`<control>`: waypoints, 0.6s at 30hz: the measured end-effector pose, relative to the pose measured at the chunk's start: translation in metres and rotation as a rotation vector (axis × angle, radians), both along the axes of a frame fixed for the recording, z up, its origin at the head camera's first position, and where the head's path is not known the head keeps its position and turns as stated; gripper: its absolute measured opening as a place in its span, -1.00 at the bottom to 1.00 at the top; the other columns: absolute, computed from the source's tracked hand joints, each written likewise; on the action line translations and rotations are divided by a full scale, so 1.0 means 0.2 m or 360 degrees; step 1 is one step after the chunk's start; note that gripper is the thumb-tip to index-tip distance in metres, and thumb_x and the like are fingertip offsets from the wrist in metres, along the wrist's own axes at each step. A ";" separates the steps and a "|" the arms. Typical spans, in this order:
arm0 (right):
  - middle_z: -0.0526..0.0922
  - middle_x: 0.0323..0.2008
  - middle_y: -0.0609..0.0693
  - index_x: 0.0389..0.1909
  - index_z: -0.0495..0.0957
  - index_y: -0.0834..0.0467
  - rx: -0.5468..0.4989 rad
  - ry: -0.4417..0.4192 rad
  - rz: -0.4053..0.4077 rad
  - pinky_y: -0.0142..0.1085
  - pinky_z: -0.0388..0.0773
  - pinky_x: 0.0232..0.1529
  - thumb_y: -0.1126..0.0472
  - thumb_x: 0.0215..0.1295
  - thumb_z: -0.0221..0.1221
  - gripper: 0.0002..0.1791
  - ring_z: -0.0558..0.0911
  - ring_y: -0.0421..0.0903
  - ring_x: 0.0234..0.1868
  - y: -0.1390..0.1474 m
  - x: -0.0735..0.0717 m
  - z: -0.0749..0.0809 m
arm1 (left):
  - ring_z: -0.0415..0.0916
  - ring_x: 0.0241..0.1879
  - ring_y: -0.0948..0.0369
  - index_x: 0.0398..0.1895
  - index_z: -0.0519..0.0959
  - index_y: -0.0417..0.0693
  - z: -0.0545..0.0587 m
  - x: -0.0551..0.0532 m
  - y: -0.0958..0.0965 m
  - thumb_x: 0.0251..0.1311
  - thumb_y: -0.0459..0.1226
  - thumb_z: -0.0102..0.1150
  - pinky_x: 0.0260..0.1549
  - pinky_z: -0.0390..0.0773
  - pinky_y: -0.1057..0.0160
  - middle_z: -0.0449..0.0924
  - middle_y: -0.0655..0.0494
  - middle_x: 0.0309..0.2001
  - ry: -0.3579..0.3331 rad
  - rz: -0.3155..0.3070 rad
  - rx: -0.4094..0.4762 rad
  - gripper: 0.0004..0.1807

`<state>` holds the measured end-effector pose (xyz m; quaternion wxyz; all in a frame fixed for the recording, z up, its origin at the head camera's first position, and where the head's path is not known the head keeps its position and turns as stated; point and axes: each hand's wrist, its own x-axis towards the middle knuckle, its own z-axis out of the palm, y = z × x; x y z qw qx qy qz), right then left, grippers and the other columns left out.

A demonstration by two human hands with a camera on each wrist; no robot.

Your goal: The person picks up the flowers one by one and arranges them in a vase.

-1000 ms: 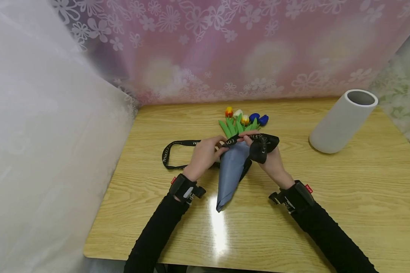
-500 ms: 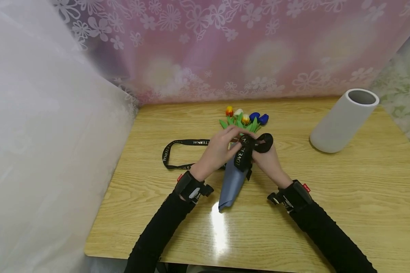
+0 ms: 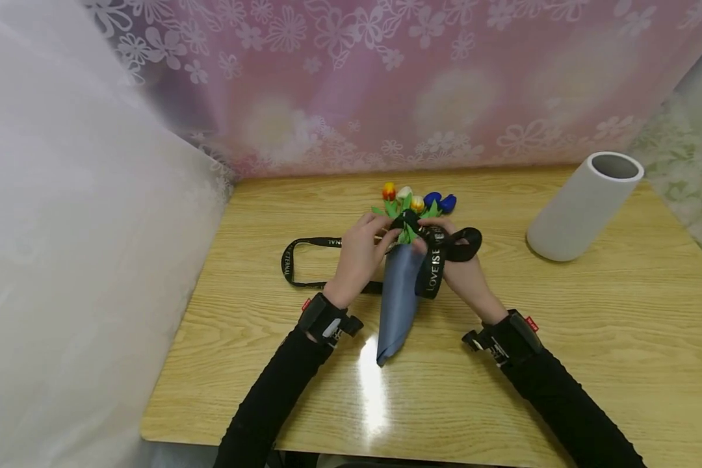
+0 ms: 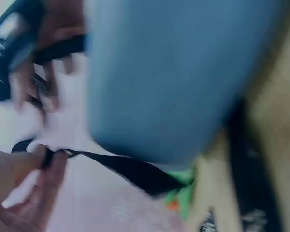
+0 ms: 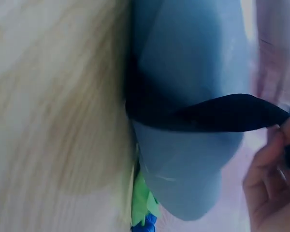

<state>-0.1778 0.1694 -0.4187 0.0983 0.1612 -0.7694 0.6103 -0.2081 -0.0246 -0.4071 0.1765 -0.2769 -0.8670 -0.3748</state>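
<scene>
A slim bouquet of tulips (image 3: 417,203), orange, white, yellow and blue, lies on the table in a blue-grey paper cone (image 3: 399,305). Black printed ribbon (image 3: 433,273) runs around the wrap and rises over it. My left hand (image 3: 359,257) pinches the ribbon between thumb and fingers, left of the flower stems; the left wrist view shows a twisted length of ribbon (image 4: 135,171) leading to that pinch. At the right of the cone, my right hand (image 3: 465,276) grips more ribbon, with a loop hanging from it. In the right wrist view its fingertips hold the ribbon (image 5: 217,113) taut.
A long ribbon tail (image 3: 289,263) lies looped on the wooden table (image 3: 240,364) to the left. A tall white vase (image 3: 582,211) with a slanted look stands at the right. Behind the table hangs a pink floral curtain (image 3: 351,97).
My left hand reached over the cone to the right hand, then drew back left with ribbon pinched. The right hand stayed nearly in place, its loop and hanging strip shifting.
</scene>
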 end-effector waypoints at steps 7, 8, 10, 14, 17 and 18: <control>0.68 -0.28 -0.07 0.11 0.57 0.42 0.0054 -0.0177 -0.0109 -0.43 0.48 -0.25 0.50 0.24 0.19 -0.61 0.56 -0.27 -0.31 0.02 0.03 -0.02 | 0.66 -0.14 0.22 0.05 0.65 -0.17 0.10 0.04 0.09 0.34 -0.34 0.29 -0.12 0.56 0.53 0.64 0.00 -0.04 0.0111 -0.0531 0.0126 -0.75; 0.65 -0.36 -0.15 0.09 0.57 0.44 0.0031 -0.0195 -0.0150 -0.44 0.47 -0.32 0.51 0.22 0.17 -0.61 0.54 -0.28 -0.39 0.03 0.04 -0.02 | 0.65 -0.10 0.23 0.11 0.62 -0.17 0.09 0.05 0.10 0.35 -0.34 0.29 -0.08 0.57 0.51 0.62 0.00 0.00 0.0099 -0.0567 0.0121 -0.70; 0.60 -0.45 -0.25 0.02 0.59 0.43 0.0021 -0.0168 -0.0209 -0.43 0.46 -0.46 0.47 0.27 0.19 -0.70 0.53 -0.29 -0.49 0.07 0.06 -0.01 | 0.62 -0.02 0.21 0.25 0.52 -0.17 0.07 0.07 0.11 0.36 -0.29 0.29 -0.02 0.57 0.47 0.54 -0.02 0.09 0.0082 -0.0571 0.0049 -0.58; 0.66 -0.25 -0.16 0.00 0.63 0.30 0.0106 -0.0019 -0.0346 -0.51 0.44 -0.25 0.27 0.39 0.27 -0.76 0.58 -0.36 -0.27 0.19 0.10 -0.01 | 0.44 0.26 0.09 0.45 0.33 -0.08 0.02 0.10 0.12 0.29 -0.05 0.36 0.22 0.49 0.21 0.37 -0.07 0.32 0.0027 -0.0408 -0.0371 -0.27; 0.66 -0.09 -0.04 -0.01 0.63 0.25 0.0207 0.0022 -0.0499 -0.55 0.40 -0.14 0.20 0.41 0.27 -0.76 0.58 -0.39 -0.13 0.32 0.16 -0.02 | 0.27 0.41 0.02 0.52 0.25 -0.02 -0.02 0.12 0.11 0.21 0.10 0.39 0.37 0.35 0.06 0.29 -0.08 0.42 -0.0027 -0.0334 -0.0734 -0.10; 0.66 -0.06 0.00 0.01 0.62 0.24 0.0268 -0.0010 -0.0561 -0.54 0.38 -0.15 0.17 0.42 0.27 -0.73 0.57 -0.37 -0.12 0.37 0.18 -0.03 | 0.24 0.43 0.02 0.53 0.24 -0.01 -0.04 0.12 0.10 0.21 0.12 0.38 0.39 0.32 0.04 0.28 -0.07 0.44 -0.0053 -0.0318 -0.0819 -0.08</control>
